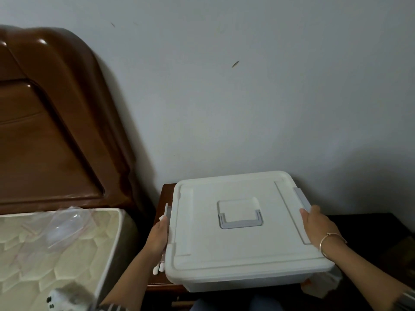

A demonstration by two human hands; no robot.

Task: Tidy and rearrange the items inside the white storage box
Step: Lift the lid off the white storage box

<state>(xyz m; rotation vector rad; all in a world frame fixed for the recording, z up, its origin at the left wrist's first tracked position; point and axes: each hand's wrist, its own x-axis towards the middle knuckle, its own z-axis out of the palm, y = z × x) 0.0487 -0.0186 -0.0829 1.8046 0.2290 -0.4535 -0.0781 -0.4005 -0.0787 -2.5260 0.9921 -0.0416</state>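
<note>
Our white storage box (242, 243) sits shut on the table (157, 280). Our left hand (158, 235) lies on its 9 o'clock side; we cannot tell if the fingers hook under. Our right hand (318, 226) holds the 3 o'clock edge by the grey clip (302, 198). The things inside are hidden.

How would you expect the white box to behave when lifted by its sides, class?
The box looks like stiff moulded plastic, so should keep shape. Smooth sides may slip under the left hand and right hand. Wide and low, it probably won't tip; weight unclear, lid shut.
</note>
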